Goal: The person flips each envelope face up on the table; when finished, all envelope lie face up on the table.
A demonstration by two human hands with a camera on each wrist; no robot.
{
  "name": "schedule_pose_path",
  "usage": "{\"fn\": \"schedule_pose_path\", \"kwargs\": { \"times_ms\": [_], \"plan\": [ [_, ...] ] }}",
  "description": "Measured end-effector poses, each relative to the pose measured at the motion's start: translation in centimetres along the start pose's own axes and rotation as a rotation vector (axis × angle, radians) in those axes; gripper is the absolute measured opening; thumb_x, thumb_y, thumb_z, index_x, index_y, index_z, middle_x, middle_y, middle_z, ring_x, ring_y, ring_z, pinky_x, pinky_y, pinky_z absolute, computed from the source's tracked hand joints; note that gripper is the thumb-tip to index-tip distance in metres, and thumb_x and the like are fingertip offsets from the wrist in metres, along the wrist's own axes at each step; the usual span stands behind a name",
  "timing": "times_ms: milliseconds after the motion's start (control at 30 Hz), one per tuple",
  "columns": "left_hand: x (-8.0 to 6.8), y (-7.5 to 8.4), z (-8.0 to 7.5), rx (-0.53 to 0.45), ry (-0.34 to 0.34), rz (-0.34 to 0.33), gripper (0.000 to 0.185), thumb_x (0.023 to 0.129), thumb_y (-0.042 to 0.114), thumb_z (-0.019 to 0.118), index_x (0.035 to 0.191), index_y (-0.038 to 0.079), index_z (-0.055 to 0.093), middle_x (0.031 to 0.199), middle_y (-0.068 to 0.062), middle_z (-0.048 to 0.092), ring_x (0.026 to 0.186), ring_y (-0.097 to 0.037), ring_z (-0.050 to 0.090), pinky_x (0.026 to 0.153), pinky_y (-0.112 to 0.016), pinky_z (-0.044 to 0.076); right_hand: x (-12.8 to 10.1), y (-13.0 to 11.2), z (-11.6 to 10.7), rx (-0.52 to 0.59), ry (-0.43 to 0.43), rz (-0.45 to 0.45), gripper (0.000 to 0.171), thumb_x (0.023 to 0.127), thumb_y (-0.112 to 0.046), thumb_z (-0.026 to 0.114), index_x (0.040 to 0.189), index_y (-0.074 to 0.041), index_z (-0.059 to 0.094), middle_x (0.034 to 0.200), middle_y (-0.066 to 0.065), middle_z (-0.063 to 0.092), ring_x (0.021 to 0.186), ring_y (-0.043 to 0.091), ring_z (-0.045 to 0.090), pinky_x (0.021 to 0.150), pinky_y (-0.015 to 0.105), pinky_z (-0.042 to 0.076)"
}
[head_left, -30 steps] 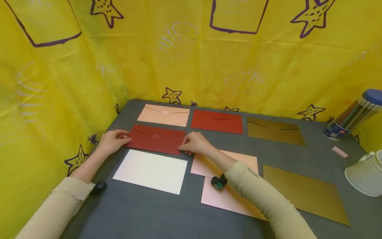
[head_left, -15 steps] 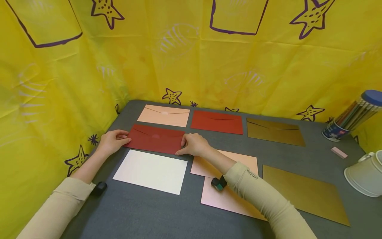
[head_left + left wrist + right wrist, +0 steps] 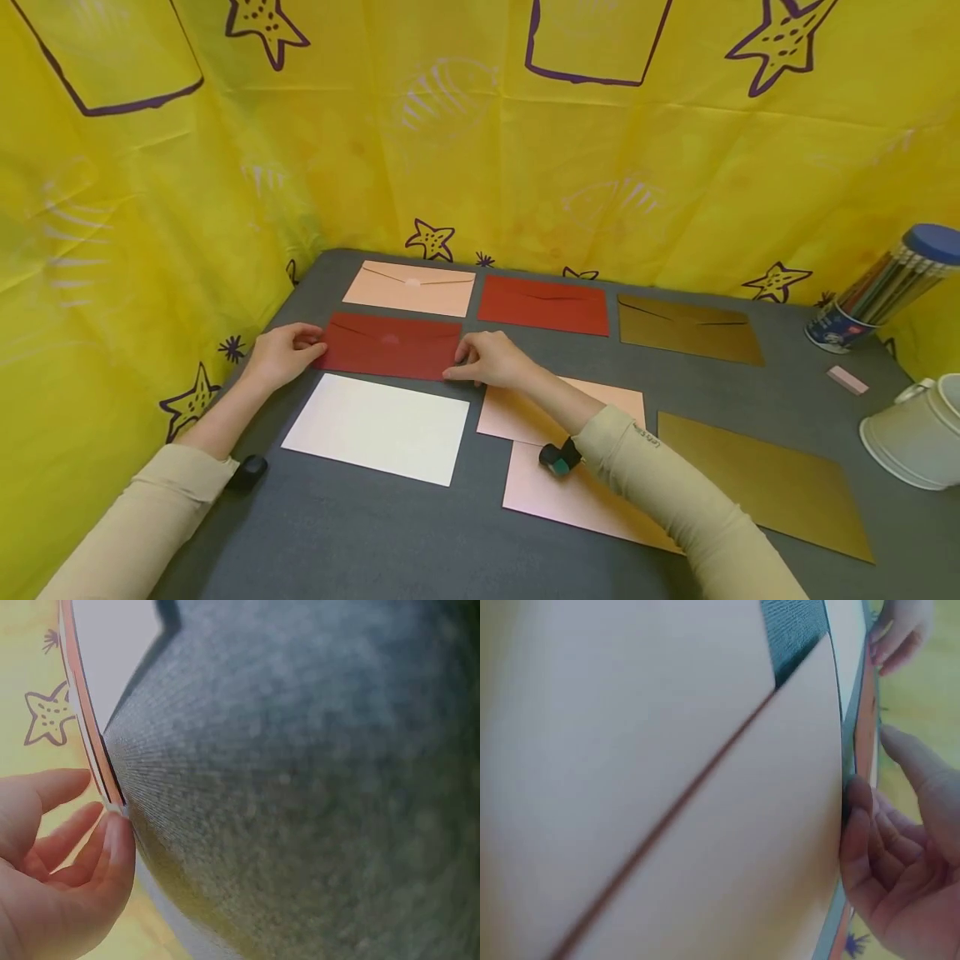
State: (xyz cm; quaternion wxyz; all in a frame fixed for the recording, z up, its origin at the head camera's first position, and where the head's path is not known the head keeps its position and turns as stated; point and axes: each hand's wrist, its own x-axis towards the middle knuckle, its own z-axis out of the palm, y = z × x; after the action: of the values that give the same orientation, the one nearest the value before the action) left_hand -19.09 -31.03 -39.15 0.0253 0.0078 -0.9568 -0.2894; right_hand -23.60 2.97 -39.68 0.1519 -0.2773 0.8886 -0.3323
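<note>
The dark red envelope (image 3: 390,348) is seen left of centre in the head view, lying flat on the grey tabletop (image 3: 360,533) with its long axis running nearly left to right across the frame and its flap side up. It is held between the two hands, one at each short end, so neither hand is nearer than the other: the envelope lies to the right of the left hand (image 3: 281,354) and to the left of the right hand (image 3: 491,360).

The left hand is placed at the envelope's left edge, its fingers loosely curled and its fingertips touching that edge; in the left wrist view a fingertip is seen against the thin edge of the envelope (image 3: 88,735). The right hand is set at the lower right corner, its fingers curled around that corner; whether the corner is actually pinched or only pressed cannot be told with certainty. In the right wrist view the right hand's fingers (image 3: 870,817) are seen up against the envelope's edge.

Just below the envelope a white sheet (image 3: 378,427) is laid, close but apart. Just above it a peach envelope (image 3: 410,288) is set, and a second red envelope (image 3: 543,305) lies to the upper right. A peach sheet (image 3: 525,412) is partly covered by the right forearm.
</note>
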Motion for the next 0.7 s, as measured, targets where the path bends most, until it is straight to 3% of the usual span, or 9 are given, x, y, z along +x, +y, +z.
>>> {"fn": "schedule_pose_path", "kwargs": {
  "times_ms": [167, 300, 500, 700],
  "plan": [
    [0.1, 1.0, 0.6, 0.003, 0.022, 0.103, 0.038, 0.096, 0.017, 0.061, 0.125, -0.007, 0.059, 0.12, -0.029, 0.058, 0.106, -0.044, 0.056, 0.087, -0.055, 0.049, -1.4, 1.3, -1.0, 0.065, 0.032, -0.019, 0.027, 0.089, -0.034, 0.072, 0.103, -0.011, 0.067, 0.08, -0.004, 0.066, 0.067, 0.013, 0.061, 0.06, 0.026, 0.048],
    [0.1, 2.7, 1.7, -0.043, 0.0, 0.201, 0.037, 0.096, 0.018, 0.062, 0.127, -0.002, 0.06, 0.122, -0.024, 0.06, 0.109, -0.04, 0.056, 0.089, -0.055, 0.047, -3.1, 2.2, -2.1, 0.111, 0.054, -0.021, 0.026, 0.09, -0.034, 0.071, 0.106, -0.014, 0.069, 0.091, -0.005, 0.067, 0.08, 0.013, 0.061, 0.07, 0.029, 0.051],
    [-0.5, 6.3, 3.7, -0.13, -0.102, 0.336, 0.04, 0.094, 0.026, 0.067, 0.129, 0.006, 0.061, 0.125, -0.012, 0.062, 0.115, -0.031, 0.057, 0.092, -0.051, 0.047, -6.0, 3.6, -3.6, 0.142, 0.049, 0.005, 0.03, 0.091, -0.037, 0.069, 0.114, -0.017, 0.069, 0.105, -0.006, 0.067, 0.101, 0.012, 0.061, 0.089, 0.034, 0.049],
    [-1.4, 10.0, 6.0, -0.136, -0.229, 0.46, 0.051, 0.091, 0.035, 0.07, 0.134, 0.009, 0.058, 0.132, -0.005, 0.059, 0.125, -0.026, 0.052, 0.101, -0.051, 0.042, -9.9, 5.4, -5.1, 0.092, 0.04, -0.026, 0.046, 0.092, -0.037, 0.068, 0.13, -0.012, 0.061, 0.128, 0.001, 0.062, 0.121, 0.021, 0.054, 0.101, 0.041, 0.044]
  ]
}}
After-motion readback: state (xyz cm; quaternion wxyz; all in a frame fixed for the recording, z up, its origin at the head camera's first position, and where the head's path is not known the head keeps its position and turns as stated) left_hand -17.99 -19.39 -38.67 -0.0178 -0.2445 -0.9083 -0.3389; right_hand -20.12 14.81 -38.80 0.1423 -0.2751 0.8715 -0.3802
